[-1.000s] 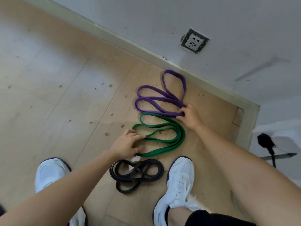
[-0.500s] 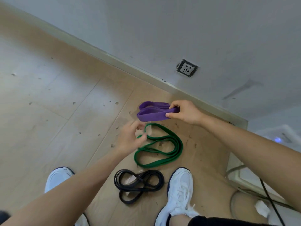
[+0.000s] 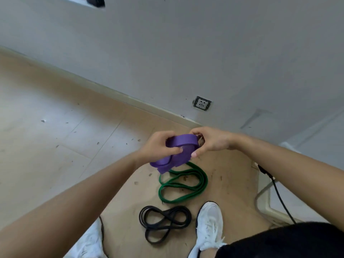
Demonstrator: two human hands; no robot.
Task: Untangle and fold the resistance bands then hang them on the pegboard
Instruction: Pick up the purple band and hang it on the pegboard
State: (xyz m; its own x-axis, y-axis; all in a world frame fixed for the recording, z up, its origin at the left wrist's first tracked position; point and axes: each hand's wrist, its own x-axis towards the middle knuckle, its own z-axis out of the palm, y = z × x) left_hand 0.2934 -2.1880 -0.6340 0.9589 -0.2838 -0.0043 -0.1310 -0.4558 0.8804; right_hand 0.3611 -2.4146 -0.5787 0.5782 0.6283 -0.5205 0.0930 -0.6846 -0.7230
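In the middle of the frame I see the left hand closed on the purple resistance band. Half a second ago this hand was empty and only reaching toward the band; now its thumb presses on the front of the bundle and the fingers wrap behind it. The band is lifted clear off the floor and gathered into a short thick stack of loops, while one second ago it lay spread near the baseboard.

Just to the right, the right hand pinches the upper right end of the same bundle, its thumb below and its fingers curled over the top.

Below the hands, the green resistance band lies on the wooden floor in loose curves, and lower down the black resistance band lies beside the white shoe.

I judge that the purple one is now almost folded and can go to the pegboard, which I cannot see here. The other two wait.
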